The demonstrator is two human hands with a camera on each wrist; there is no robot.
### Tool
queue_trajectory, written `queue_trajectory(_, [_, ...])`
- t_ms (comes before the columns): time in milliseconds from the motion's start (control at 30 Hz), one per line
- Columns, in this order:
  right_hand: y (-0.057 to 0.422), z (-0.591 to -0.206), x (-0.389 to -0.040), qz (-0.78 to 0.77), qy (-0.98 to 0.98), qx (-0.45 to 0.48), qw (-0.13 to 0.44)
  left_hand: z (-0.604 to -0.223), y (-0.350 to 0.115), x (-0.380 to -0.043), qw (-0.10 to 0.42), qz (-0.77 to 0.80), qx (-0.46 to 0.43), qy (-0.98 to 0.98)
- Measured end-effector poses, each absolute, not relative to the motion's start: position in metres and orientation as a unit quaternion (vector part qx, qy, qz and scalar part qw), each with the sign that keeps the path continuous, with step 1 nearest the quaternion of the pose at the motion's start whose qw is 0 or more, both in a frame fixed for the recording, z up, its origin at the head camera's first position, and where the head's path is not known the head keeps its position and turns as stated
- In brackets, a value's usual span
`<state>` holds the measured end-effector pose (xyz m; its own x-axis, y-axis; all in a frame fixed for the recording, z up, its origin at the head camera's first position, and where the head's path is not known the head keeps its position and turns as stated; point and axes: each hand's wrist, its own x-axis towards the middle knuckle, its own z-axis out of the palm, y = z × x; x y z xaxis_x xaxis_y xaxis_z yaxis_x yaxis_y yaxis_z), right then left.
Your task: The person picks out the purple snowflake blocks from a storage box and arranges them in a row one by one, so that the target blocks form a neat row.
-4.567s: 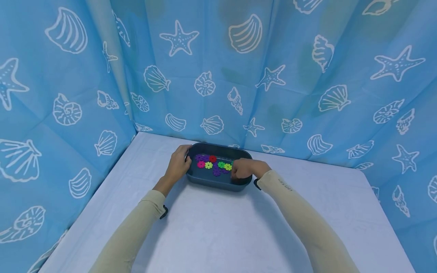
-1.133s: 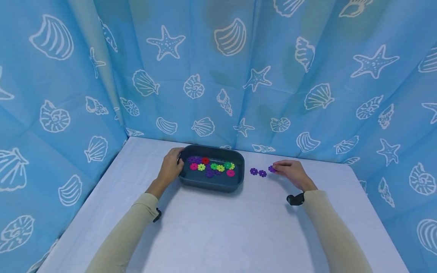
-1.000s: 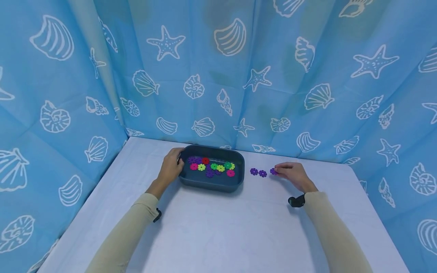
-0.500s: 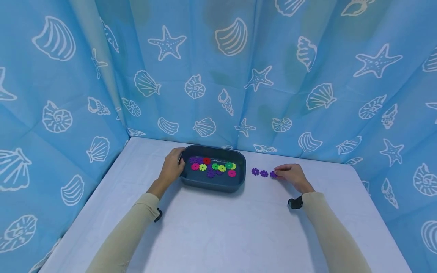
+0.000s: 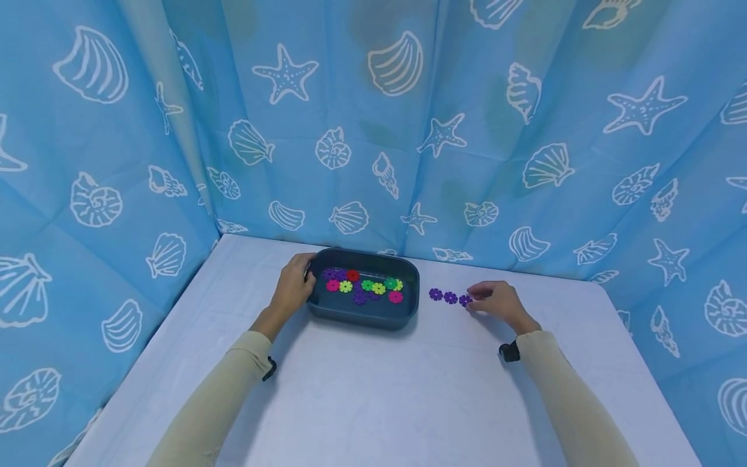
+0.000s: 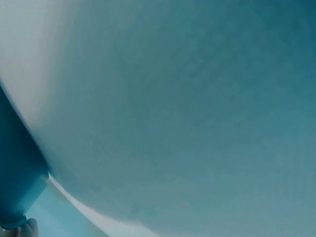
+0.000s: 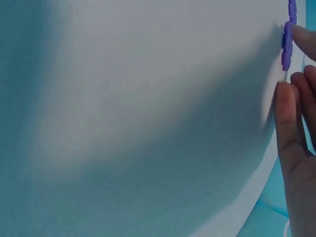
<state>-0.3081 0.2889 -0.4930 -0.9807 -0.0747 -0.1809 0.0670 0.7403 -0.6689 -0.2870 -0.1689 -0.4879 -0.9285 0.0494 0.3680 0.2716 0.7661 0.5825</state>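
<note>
Gripped the left end of a dark blue-grey, rounded oblong plastic tub (image 5: 362, 316) with the left hand (image 5: 292, 287). Held the right hand (image 5: 496, 302), with thumb and fingers slightly parted, at the rightmost of three purple, flower-shaped plastic discs (image 5: 450, 298), lined up on the white cloth (image 5: 373, 389) just right of the tub. Could not tell whether touching. Saw multicoloured discs (image 5: 379, 288) inside the tub.

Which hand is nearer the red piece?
Left. The left hand holds the tub by its left end, near the red piece; the right hand is past the other end, by three purple pieces.
</note>
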Motion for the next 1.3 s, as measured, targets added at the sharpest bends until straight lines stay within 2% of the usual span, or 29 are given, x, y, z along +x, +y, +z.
queue_trajectory(200, [0.284, -0.493, -0.309, -0.354, 0.930, -0.032, 0.093, -0.486, -0.171, -0.286, 0.172, -0.328, -0.086, -0.925])
queue_trajectory(467, [0.278, -0.493, -0.312, -0.349, 0.932, -0.026, 0.092, -0.486, -0.173, -0.285, 0.170, -0.328, -0.084, -0.926])
queue_trajectory(667, [0.263, -0.479, -0.321, -0.364, 0.928, -0.042, 0.070, -0.486, -0.175, -0.285, 0.176, -0.327, -0.084, -0.925])
queue_trajectory(1067, [0.168, -0.418, -0.348, -0.377, 0.909, -0.173, 0.040, -0.489, -0.175, -0.288, 0.179, -0.331, -0.091, -0.922])
queue_trajectory(1300, [0.115, -0.415, -0.352, -0.350, 0.894, -0.276, 0.052, -0.491, -0.171, -0.289, 0.195, -0.337, -0.105, -0.915])
